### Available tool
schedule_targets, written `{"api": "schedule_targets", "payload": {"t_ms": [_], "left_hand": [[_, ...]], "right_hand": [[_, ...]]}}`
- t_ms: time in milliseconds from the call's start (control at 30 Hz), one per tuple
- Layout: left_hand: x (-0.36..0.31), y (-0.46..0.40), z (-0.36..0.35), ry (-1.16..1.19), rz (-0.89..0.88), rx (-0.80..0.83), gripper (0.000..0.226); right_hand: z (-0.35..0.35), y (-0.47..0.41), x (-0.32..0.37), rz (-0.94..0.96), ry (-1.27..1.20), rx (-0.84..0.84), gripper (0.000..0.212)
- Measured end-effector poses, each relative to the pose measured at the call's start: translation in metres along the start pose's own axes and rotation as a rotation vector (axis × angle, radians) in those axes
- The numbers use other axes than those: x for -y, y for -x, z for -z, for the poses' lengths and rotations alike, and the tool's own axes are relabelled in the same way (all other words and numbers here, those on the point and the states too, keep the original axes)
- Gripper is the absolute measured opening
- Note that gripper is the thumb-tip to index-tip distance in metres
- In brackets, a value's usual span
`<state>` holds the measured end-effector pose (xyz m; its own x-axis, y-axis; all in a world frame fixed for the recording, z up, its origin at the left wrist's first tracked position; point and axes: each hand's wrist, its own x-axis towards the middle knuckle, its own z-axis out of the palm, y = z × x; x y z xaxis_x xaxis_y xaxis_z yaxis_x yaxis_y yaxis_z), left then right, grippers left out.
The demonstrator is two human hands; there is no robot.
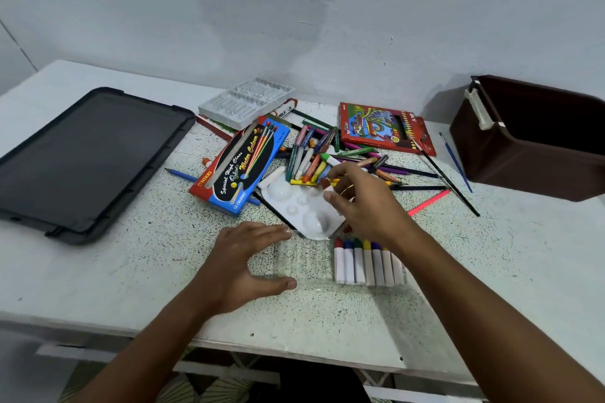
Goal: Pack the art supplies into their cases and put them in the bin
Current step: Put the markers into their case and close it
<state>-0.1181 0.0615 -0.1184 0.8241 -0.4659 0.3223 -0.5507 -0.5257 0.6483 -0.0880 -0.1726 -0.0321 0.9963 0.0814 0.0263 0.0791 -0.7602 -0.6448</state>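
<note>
Nearest the camera, a clear plastic tray [304, 263] is steadied on the table [98, 271] by the left hand [242, 263], whose fingers and thumb are spread along its left end, pressing rather than clamping. Capped paint tubes [368, 262] are packed side by side in its right part; the left part is seen to be unfilled. Such a thin tray is judged light, springy and slippery, best braced at its rim, as is being done.

Just beyond it, the right hand [363, 203] is held over the white palette [304, 209], with a small red-brown piece, probably a crayon [325, 183], pinched between thumb and fingertips. Crayons are judged light but brittle and waxy, so they are best taken at mid-length.

Further out, the loose heap of crayons and pencils [314, 154] lies touching the palette's far side, flanked by the blue watercolour box [239, 163] and the red pencil box [383, 127]. The brown bin [530, 137] stands well apart at the right.
</note>
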Motion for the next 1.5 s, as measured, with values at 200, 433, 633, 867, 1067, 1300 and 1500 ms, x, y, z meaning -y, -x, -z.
{"api": "schedule_targets", "payload": {"t_ms": [200, 433, 633, 867, 1067, 1300, 1500], "left_hand": [[0.0, 0.0, -0.001, -0.006, 0.005, -0.001, 0.072], [0.0, 0.0, -0.001, -0.024, -0.005, 0.008, 0.073], [-0.001, 0.0, -0.001, -0.01, -0.004, 0.004, 0.073], [0.0, 0.0, -0.002, -0.031, -0.007, 0.009, 0.073], [0.0, 0.0, -0.001, -0.044, 0.013, 0.032, 0.073], [-0.002, -0.002, -0.001, -0.032, 0.007, 0.017, 0.072], [-0.002, -0.002, 0.0, -0.048, 0.017, 0.026, 0.073]], "right_hand": [[0.006, 0.028, -0.001, -0.086, -0.292, 0.036, 0.023], [-0.006, 0.047, -0.012, -0.068, -0.198, 0.023, 0.017], [-0.013, 0.052, -0.018, -0.006, -0.04, 0.035, 0.028], [-0.017, 0.055, -0.02, 0.117, 0.173, 0.081, 0.028], [-0.017, 0.055, -0.022, 0.147, 0.18, 0.09, 0.027], [-0.023, 0.056, -0.03, 0.223, 0.178, 0.028, 0.025], [-0.016, 0.051, -0.026, 0.204, 0.168, 0.066, 0.023]]}}
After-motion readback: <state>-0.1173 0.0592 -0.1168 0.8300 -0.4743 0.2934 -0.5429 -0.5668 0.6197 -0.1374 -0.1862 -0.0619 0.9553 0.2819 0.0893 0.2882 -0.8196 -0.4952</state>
